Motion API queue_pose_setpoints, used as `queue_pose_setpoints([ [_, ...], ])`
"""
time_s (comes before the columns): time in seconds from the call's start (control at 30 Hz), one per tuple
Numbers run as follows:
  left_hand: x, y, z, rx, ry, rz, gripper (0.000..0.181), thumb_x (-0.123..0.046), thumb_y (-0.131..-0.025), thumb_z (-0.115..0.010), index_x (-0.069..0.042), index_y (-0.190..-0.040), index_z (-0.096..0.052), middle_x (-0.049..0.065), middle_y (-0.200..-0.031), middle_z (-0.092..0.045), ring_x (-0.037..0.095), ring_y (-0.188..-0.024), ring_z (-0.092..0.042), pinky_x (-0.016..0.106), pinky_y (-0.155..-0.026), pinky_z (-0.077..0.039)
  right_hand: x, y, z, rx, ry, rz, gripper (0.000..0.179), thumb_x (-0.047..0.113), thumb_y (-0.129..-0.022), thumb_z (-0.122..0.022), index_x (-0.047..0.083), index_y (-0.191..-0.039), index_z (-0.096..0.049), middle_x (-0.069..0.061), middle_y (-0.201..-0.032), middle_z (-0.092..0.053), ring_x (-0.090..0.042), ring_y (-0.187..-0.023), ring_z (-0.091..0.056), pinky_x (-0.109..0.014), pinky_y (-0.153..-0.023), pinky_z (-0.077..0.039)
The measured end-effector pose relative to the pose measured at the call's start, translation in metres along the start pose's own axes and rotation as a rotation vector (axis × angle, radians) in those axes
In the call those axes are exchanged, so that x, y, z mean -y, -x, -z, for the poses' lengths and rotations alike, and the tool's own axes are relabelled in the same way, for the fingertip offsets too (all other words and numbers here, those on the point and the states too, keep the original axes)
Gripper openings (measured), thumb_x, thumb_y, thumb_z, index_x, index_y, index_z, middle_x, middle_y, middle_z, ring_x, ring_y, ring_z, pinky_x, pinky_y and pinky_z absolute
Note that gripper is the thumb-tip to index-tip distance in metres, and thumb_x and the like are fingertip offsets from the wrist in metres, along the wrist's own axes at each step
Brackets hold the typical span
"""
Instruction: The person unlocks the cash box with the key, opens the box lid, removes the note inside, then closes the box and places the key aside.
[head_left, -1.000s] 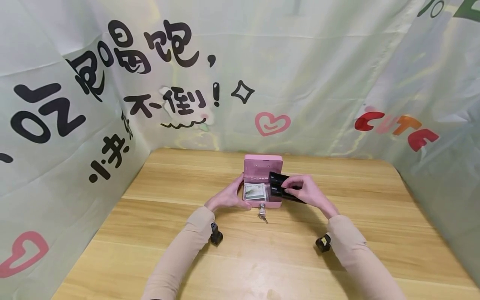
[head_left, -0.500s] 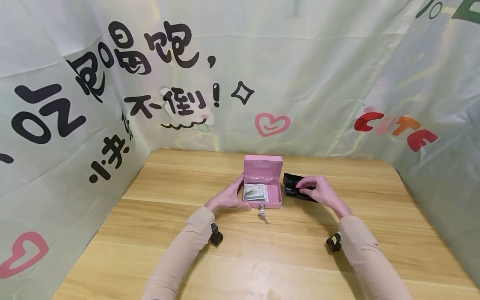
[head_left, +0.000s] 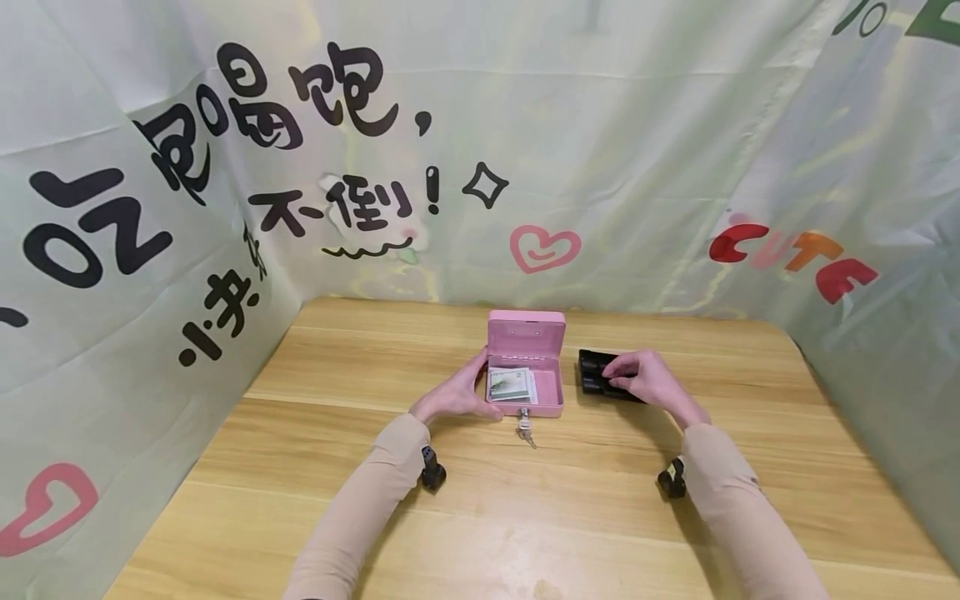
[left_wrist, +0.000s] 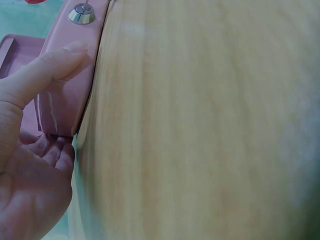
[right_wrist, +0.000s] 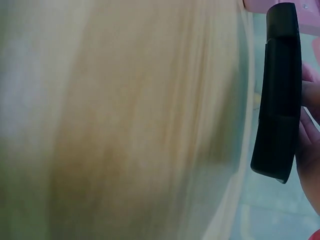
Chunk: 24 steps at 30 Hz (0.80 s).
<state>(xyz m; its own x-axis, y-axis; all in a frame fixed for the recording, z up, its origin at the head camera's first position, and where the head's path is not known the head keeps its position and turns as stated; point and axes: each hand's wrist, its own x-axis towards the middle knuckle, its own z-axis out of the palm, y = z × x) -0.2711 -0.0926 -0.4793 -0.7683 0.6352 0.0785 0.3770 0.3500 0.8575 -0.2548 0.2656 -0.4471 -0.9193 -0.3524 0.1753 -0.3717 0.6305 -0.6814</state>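
A pink cash box (head_left: pixel 550 386) stands on the wooden table with its lid raised. Banknotes (head_left: pixel 510 385) lie in its left part, and a key ring (head_left: pixel 526 429) hangs from the front lock. My left hand (head_left: pixel 457 394) grips the box's front left corner; in the left wrist view the thumb presses the front and the fingers go round the side. Right of the box, my right hand (head_left: pixel 647 382) pinches a black coin tray (head_left: pixel 592 371). The right wrist view shows this tray (right_wrist: pixel 277 105) edge-on, raised above the tabletop; part of the hand is cut off there.
The wooden table (head_left: pixel 495 517) meets a pale printed curtain (head_left: pixel 637 150) at the back and sides. Black wrist cameras (head_left: pixel 432 469) sit under both sleeves.
My right hand has carried the coin tray from over the box's right part to the right, away from the box. My left hand has stayed on the box.
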Motion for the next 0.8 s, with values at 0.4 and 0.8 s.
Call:
queue_pose_setpoints([
  [0.4,0.001,0.001,0.001,-0.002,-0.009,0.019,0.129,-0.008,-0.066,-0.092,-0.015,-0.163,-0.007,0.014,-0.168,-0.022,0.031,-0.156,-0.02,0.049,-0.13,-0.016,-0.01,-0.01,-0.003,0.035,0.043,-0.012,0.015,-0.015,-0.078,-0.069,-0.008,-0.089,-0.075,-0.023,-0.087,-0.076,-0.026,-0.077,-0.074,-0.015,-0.068,-0.054],
  [0.8,0.001,0.001,0.0,-0.005,-0.009,0.033,0.13,-0.007,-0.066,-0.092,-0.017,-0.163,-0.006,0.013,-0.169,-0.02,0.03,-0.157,-0.019,0.048,-0.13,-0.016,-0.016,-0.015,-0.004,0.013,0.043,-0.02,0.015,-0.016,-0.077,-0.068,-0.006,-0.087,-0.075,-0.02,-0.083,-0.076,-0.014,-0.073,-0.07,-0.014,-0.067,-0.053],
])
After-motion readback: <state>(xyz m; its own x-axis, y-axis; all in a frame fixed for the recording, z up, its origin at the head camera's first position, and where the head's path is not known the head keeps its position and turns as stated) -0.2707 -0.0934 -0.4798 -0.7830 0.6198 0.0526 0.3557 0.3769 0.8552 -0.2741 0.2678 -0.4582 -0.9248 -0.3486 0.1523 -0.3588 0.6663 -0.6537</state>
